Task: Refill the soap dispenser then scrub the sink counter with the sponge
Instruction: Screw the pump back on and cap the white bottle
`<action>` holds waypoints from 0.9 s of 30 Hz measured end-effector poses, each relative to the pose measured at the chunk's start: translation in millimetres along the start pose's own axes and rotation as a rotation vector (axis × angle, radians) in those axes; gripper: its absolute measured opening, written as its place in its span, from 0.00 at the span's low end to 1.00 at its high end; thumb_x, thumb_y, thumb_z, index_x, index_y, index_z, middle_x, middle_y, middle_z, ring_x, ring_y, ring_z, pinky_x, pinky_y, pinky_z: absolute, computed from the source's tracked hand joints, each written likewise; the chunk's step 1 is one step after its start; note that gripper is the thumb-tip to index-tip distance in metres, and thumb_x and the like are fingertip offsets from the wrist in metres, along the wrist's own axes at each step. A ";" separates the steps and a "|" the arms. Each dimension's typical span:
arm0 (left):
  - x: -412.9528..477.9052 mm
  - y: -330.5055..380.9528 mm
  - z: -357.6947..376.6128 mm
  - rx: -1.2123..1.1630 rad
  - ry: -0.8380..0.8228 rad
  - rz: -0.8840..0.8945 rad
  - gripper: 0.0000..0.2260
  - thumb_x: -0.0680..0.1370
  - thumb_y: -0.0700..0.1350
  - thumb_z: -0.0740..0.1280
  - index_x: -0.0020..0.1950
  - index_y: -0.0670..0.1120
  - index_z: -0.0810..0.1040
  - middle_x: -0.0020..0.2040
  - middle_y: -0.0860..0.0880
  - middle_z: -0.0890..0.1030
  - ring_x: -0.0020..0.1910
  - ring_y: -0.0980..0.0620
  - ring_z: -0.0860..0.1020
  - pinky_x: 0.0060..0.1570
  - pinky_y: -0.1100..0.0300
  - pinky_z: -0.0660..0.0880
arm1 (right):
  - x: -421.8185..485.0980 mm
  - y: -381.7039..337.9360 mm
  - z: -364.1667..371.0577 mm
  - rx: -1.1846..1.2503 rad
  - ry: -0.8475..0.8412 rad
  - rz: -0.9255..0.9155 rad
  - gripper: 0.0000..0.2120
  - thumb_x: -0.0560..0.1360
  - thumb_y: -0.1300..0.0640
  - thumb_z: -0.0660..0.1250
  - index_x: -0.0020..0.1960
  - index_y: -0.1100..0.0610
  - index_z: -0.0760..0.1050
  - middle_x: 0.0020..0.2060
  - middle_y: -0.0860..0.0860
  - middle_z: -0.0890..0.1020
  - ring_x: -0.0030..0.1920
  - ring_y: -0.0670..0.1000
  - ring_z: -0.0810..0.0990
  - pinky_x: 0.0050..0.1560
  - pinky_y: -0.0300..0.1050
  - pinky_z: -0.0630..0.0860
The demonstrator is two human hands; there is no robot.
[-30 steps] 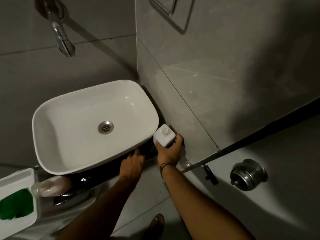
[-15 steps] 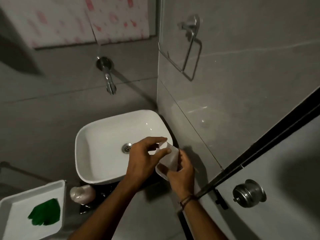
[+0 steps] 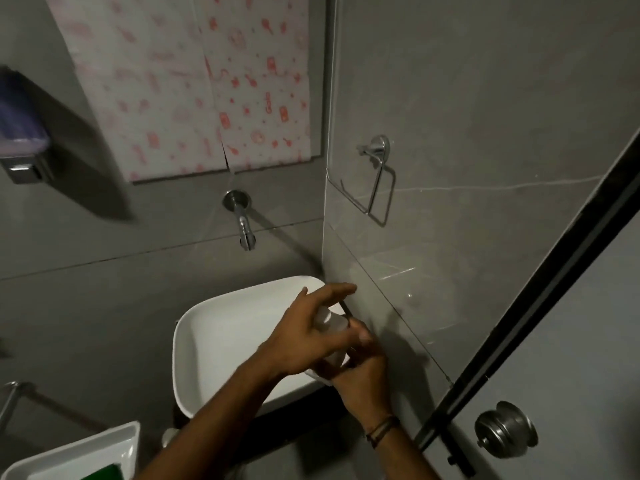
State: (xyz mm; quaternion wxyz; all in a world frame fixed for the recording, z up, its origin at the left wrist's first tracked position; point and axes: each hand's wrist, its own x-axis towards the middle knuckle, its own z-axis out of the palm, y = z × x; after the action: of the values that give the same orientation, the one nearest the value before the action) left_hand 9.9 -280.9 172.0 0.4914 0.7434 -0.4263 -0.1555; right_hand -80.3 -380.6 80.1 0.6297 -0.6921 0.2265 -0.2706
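A small white soap container (image 3: pixel 330 323) is held over the right edge of the white basin (image 3: pixel 214 337). My right hand (image 3: pixel 360 372) grips it from below and behind. My left hand (image 3: pixel 304 337) is on its top, thumb and fingers around the cap, other fingers spread toward the wall. Most of the container is hidden by both hands. A green sponge (image 3: pixel 104 472) lies in a white tray (image 3: pixel 104 441) at the bottom left, only its edge showing.
A wall tap (image 3: pixel 242 223) juts out above the basin. A wall-mounted dispenser (image 3: pixel 24 147) hangs at the far left. A metal towel ring (image 3: pixel 377 185) is on the right wall. A door with a round knob (image 3: pixel 505 434) stands at the right.
The container came up from the counter beside the basin into both hands. My left hand moved onto its top. The view tilted upward, bringing the mirror covering and wall dispenser in.
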 end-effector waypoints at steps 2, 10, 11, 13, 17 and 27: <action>0.6 1.5 1.7 0.071 0.040 0.042 0.31 0.68 0.58 0.80 0.70 0.54 0.80 0.69 0.56 0.82 0.71 0.55 0.77 0.80 0.38 0.60 | -5.5 -1.9 1.7 -0.069 -0.001 -0.030 0.35 0.51 0.32 0.80 0.57 0.28 0.76 0.54 0.35 0.85 0.55 0.44 0.85 0.50 0.45 0.86; -11.2 -27.8 -4.9 -0.054 0.267 0.219 0.14 0.68 0.41 0.85 0.52 0.46 0.90 0.50 0.55 0.87 0.51 0.52 0.84 0.50 0.61 0.81 | -10.8 1.6 -8.7 -0.119 0.045 0.025 0.36 0.59 0.46 0.84 0.64 0.36 0.75 0.61 0.38 0.81 0.59 0.42 0.80 0.38 0.26 0.78; -13.4 -28.9 -3.9 -0.061 0.242 0.212 0.12 0.71 0.39 0.83 0.54 0.47 0.90 0.52 0.55 0.88 0.54 0.53 0.85 0.53 0.58 0.83 | -11.5 3.7 -9.6 -0.118 0.050 0.034 0.37 0.60 0.48 0.84 0.67 0.41 0.75 0.62 0.41 0.81 0.61 0.44 0.80 0.40 0.28 0.79; -16.8 -28.9 -1.7 -0.048 0.155 0.170 0.11 0.79 0.40 0.74 0.59 0.49 0.88 0.61 0.56 0.87 0.63 0.56 0.83 0.64 0.54 0.81 | -12.5 8.2 -11.7 -0.117 0.042 0.048 0.38 0.62 0.54 0.84 0.68 0.45 0.74 0.62 0.42 0.82 0.62 0.47 0.80 0.45 0.32 0.82; -19.8 -23.4 12.7 0.009 0.153 0.128 0.10 0.76 0.50 0.72 0.56 0.52 0.86 0.69 0.53 0.78 0.71 0.51 0.73 0.70 0.53 0.72 | -16.9 12.2 -13.5 -0.123 0.011 0.072 0.36 0.64 0.61 0.83 0.68 0.44 0.75 0.63 0.41 0.81 0.63 0.46 0.80 0.49 0.33 0.82; -27.1 -36.8 30.1 -0.048 0.215 0.085 0.13 0.78 0.53 0.67 0.63 0.59 0.80 0.74 0.63 0.72 0.76 0.60 0.67 0.74 0.58 0.66 | -21.8 12.0 -21.2 -0.142 0.048 0.067 0.35 0.63 0.61 0.83 0.61 0.34 0.74 0.56 0.34 0.80 0.55 0.39 0.79 0.42 0.28 0.80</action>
State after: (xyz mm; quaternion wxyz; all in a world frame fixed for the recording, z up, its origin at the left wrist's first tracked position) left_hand -7.9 -271.9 121.0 0.5580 0.7252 -0.3982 -0.0639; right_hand -110.3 -383.5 67.5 0.5822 -0.7204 0.2831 -0.2489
